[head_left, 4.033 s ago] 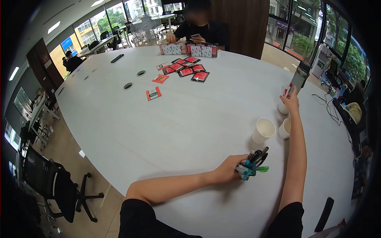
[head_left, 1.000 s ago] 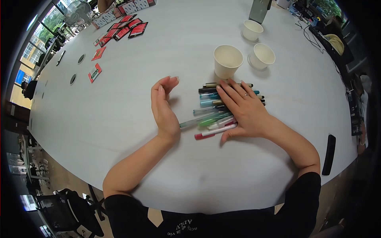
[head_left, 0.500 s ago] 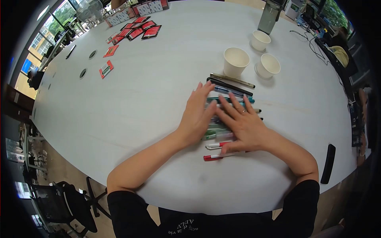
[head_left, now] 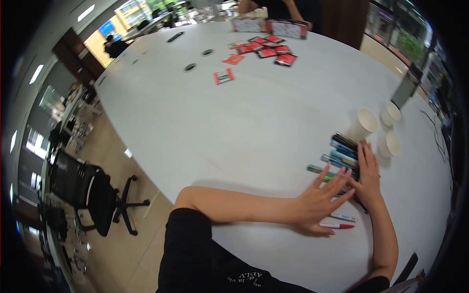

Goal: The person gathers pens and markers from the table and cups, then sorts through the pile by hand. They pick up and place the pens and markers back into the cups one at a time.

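Observation:
Several pens lie in a rough row under and around my hands, among them black pens (head_left: 346, 140), a blue pen (head_left: 328, 158) and a green pen (head_left: 316, 169). My left hand (head_left: 320, 202) is open, its fingers spread over the green pens at the near part of the row. Against the right ends of the pens rests my right hand (head_left: 369, 178), open with fingers stretched forward. Below the left fingers lie a white pen (head_left: 346, 218) and a red-tipped white pen (head_left: 344, 226). Both hands partly hide the row's middle.
A large paper cup (head_left: 364, 125) stands just beyond the pens, with two smaller cups (head_left: 390, 114) to its right and a bottle (head_left: 405, 90) behind. Red packets (head_left: 266, 51) and boxes (head_left: 286, 29) lie at the far side, where a person sits. A chair (head_left: 100, 195) is left.
The view has swung left, so the pens and cups appear farther right. My left hand has moved over the near pens, and my right hand has shifted to their right ends.

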The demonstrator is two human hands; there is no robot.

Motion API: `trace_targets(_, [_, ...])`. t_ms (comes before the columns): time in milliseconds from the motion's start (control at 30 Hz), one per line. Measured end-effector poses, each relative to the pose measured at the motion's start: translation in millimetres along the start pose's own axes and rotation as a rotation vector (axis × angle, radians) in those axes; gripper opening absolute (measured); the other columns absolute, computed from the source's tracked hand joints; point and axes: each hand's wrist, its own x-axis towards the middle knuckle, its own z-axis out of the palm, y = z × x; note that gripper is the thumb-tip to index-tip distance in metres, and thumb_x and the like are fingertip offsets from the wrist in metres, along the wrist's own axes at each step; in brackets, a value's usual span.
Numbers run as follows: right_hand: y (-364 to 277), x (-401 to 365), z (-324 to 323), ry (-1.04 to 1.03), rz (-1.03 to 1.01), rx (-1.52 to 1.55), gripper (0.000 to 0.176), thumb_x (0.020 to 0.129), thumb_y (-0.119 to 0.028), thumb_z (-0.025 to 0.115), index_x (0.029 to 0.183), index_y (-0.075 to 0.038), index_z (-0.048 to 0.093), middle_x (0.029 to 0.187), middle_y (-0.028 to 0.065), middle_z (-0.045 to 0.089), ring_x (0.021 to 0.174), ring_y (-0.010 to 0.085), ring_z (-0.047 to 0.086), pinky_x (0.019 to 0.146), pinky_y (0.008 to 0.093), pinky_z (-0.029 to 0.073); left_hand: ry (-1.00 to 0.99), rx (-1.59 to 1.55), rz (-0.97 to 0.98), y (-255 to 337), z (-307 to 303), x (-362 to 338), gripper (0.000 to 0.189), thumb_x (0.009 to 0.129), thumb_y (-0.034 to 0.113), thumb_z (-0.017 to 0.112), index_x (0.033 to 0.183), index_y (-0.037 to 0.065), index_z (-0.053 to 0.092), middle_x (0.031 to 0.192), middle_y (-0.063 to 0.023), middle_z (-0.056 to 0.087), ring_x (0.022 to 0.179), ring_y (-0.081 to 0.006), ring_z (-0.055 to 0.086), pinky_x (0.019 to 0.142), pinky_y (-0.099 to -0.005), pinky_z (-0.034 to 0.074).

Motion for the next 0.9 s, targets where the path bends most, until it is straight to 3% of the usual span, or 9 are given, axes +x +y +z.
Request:
trace_targets(133, [-1.9,-3.9,4.7,-0.044,-0.014,-0.110,0.066,0.089,-0.034,0.052,0.142,0.000,0.033,0.148,0.0193,0.031,0.139,0.0361,0.025,0.111,0.0485,0.019,-0.081,-0.004,0.020,-8.7,6.7,0.4,0.103,0.072,0.062,0.063,0.144,-0.003,0.026,0.150,-0.0313,0.014,0.141,-0.0468,0.006,0.105,-0.0699,-0.005])
trace_targets(167, [-2.9,-5.0,5.4,-0.030,-0.019,-0.106,0.060,0.090,-0.030,0.051,0.140,0.000,0.036,0.147,0.0192,0.033,0.137,0.0361,0.028,0.110,0.0479,0.021,-0.077,0.002,0.008,-11.3,8.4,1.2,0.101,0.074,0.060,0.063,0.144,-0.002,0.026,0.152,-0.0274,0.015,0.141,-0.0472,0.007,0.105,-0.0705,-0.005])
trace_targets(267, [-19.6,-8.6,-8.8,-0.060,-0.003,0.168,0.043,0.091,-0.019,0.049,0.129,0.000,0.046,0.136,0.0180,0.043,0.128,0.0345,0.038,0.106,0.0444,0.027,0.024,0.088,0.013,-17.1,15.5,-0.7,0.095,0.076,0.058,0.064,0.143,0.001,0.030,0.153,-0.0226,0.017,0.141,-0.0464,0.007,0.105,-0.0708,-0.004])
trace_targets(300, [-24.6,-7.8,-10.5,0.000,-0.020,0.288,0.031,0.088,-0.012,0.052,0.117,-0.001,0.053,0.124,0.0154,0.049,0.116,0.0320,0.045,0.101,0.0407,0.033,0.044,0.104,0.004,-14.4,14.9,-1.9,0.089,0.077,0.055,0.065,0.143,0.005,0.033,0.151,-0.0201,0.023,0.140,-0.0464,0.014,0.105,-0.0718,0.002])
trace_targets(433, [-29.6,-11.8,-5.9,0.044,-0.001,0.440,0.028,0.084,-0.003,0.054,0.112,0.000,0.056,0.117,0.0142,0.052,0.109,0.0313,0.049,0.095,0.0379,0.039,0.062,0.196,-0.039,-7.5,17.5,-5.2,0.084,0.077,0.053,0.066,0.142,0.010,0.035,0.147,-0.0201,0.032,0.135,-0.0462,0.026,0.102,-0.0730,0.014])
trace_targets(633, [-18.4,-8.0,-37.2,-0.276,-0.097,0.637,0.047,0.078,0.000,0.058,0.125,0.001,0.053,0.125,0.0165,0.053,0.117,0.0321,0.049,0.099,0.0387,0.039,0.163,0.236,-0.057,-6.1,14.0,-6.4,0.077,0.078,0.045,0.065,0.143,0.017,0.035,0.142,-0.0271,0.033,0.133,-0.0453,0.030,0.101,-0.0705,0.020])
trace_targets(733, [-16.5,-8.3,-48.7,-0.357,-0.081,0.612,0.059,0.076,-0.004,0.064,0.132,0.002,0.048,0.133,0.0190,0.050,0.122,0.0333,0.046,0.102,0.0391,0.037,0.148,0.245,-0.065,-3.7,12.3,-9.3,0.080,0.076,0.044,0.065,0.143,0.013,0.035,0.137,-0.0301,0.035,0.129,-0.0449,0.034,0.101,-0.0685,0.022])
trace_targets(767, [-13.8,-8.4,-52.1,-0.428,-0.145,0.559,0.078,0.070,-0.017,0.074,0.136,0.006,0.040,0.138,0.0245,0.042,0.126,0.0369,0.042,0.105,0.0403,0.034,0.097,0.213,-0.132,-4.1,14.7,-8.0,0.085,0.071,0.042,0.067,0.140,0.003,0.036,0.133,-0.0298,0.038,0.126,-0.0449,0.035,0.103,-0.0650,0.023])
trace_targets(900, [-27.5,-12.8,-59.1,-0.540,-0.342,0.255,0.109,0.057,-0.030,0.081,0.139,0.014,0.024,0.142,0.0337,0.028,0.132,0.0442,0.033,0.110,0.0437,0.029,0.046,0.189,-0.145,-11.1,3.1,-2.4,0.087,0.065,0.035,0.065,0.131,-0.013,0.038,0.129,-0.0290,0.038,0.126,-0.0474,0.033,0.105,-0.0613,0.023])
